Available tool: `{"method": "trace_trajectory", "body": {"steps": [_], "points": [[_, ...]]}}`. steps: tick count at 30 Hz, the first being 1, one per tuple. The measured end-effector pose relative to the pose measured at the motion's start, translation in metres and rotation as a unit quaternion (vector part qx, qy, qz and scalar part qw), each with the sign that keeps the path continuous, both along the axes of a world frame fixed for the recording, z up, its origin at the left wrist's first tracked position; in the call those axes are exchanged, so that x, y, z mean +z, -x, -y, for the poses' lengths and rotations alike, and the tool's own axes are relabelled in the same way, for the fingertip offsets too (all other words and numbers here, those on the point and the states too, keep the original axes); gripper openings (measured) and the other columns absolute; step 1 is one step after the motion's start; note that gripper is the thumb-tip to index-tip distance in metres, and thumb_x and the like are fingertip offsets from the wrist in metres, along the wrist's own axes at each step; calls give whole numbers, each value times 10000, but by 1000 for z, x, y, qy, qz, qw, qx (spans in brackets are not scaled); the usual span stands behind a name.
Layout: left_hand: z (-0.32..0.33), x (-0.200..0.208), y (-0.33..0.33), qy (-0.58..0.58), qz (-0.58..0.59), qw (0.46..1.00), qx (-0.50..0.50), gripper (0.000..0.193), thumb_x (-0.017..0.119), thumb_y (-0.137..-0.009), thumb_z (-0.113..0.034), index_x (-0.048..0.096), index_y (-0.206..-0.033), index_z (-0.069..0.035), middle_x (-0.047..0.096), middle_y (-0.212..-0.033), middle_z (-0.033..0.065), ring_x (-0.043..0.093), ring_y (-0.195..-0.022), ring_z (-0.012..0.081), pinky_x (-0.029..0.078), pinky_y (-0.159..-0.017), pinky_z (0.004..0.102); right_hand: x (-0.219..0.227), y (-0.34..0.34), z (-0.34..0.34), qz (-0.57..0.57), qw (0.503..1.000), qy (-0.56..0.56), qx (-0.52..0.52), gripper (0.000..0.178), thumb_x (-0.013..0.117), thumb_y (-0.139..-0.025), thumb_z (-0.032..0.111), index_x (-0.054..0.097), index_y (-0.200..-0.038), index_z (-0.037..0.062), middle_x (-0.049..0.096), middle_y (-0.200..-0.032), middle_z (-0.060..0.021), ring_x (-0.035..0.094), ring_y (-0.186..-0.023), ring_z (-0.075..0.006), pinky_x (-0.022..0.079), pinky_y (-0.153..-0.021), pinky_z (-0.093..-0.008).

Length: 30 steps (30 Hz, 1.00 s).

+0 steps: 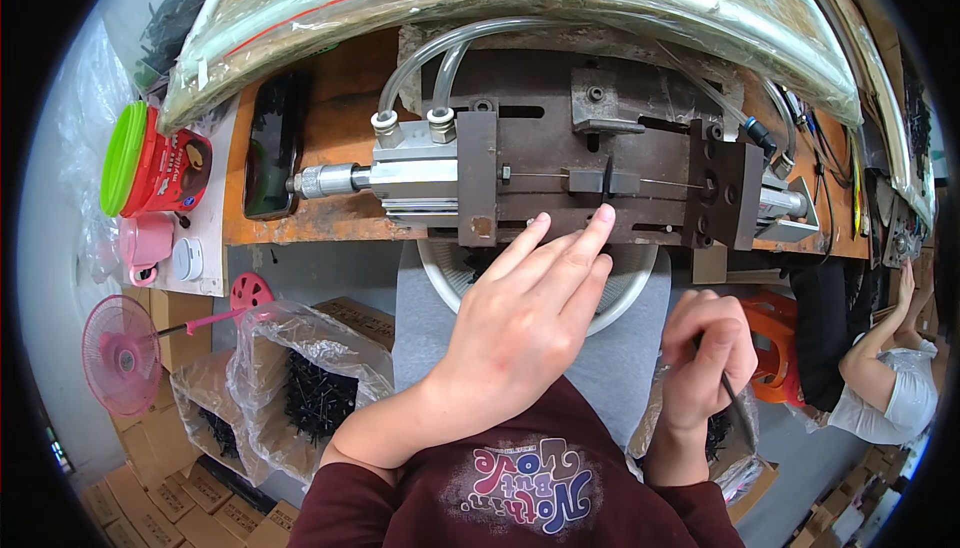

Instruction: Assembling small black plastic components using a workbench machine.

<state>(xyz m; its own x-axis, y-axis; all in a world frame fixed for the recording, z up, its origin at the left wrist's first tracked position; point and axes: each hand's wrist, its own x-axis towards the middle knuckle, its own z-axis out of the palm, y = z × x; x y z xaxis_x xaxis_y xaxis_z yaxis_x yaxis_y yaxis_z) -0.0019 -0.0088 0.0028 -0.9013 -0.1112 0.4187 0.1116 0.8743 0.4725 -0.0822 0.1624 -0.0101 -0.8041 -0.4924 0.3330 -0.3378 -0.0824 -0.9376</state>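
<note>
My left hand (530, 308) reaches over the front of a dark metal clamping fixture (540, 138), its fingers stretched out. The index fingertip is just below a thin black piece (608, 178) lying across a small grey block (585, 182) in the fixture's middle. Whether the fingertip touches that piece, I cannot tell. Thin metal rods run from both sides to the grey block. Lower and to the right, my right hand (708, 353) is curled round a thin dark rod (741, 413) that points down, away from the fixture. Part of this rod is hidden inside the fist.
A silver air cylinder (415, 180) with clear hoses joins the fixture's left side. A black phone-like slab (272, 153) and a red tub (180, 170) stand further left. Below are a white basket (440, 273), bags of black parts (318, 393) and a pink fan (122, 356). Another person (885, 388) sits at right.
</note>
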Motion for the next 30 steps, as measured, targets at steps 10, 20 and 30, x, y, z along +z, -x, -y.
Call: {"method": "trace_trajectory", "body": {"steps": [10, 20, 30], "points": [[1, 5, 12, 59, 33, 997, 36, 238, 735, -757, -70, 694, -986, -20, 647, -1266, 122, 663, -697, 197, 525, -641, 297, 18, 1, -4, 141, 986, 28, 82, 648, 209, -1038, 550, 480, -1167, -25, 569, -1187, -250, 634, -851, -225, 512, -674, -312], [-5, 24, 6, -73, -161, 974, -143, 319, 689, -738, -86, 708, -1053, -41, 691, -1100, 120, 694, -907, 227, 587, -706, 306, 42, 3, 32, 159, 981, 82, 73, 654, 367, -1023, 494, 307, -1442, -5, 435, -1439, -251, 453, -1327, -324, 378, -1069, -428], [15, 34, -13, -133, -175, 975, -31, 334, 831, -687, 8, 729, -1003, -25, 683, -1064, 148, 694, -791, 214, 579, -638, 297, 92, 81, 105, -81, 996, 33, 6, 433, 719, -860, 268, 593, -1163, -15, 633, -1037, -91, 546, -892, -136, 464, -811, -282]]}}
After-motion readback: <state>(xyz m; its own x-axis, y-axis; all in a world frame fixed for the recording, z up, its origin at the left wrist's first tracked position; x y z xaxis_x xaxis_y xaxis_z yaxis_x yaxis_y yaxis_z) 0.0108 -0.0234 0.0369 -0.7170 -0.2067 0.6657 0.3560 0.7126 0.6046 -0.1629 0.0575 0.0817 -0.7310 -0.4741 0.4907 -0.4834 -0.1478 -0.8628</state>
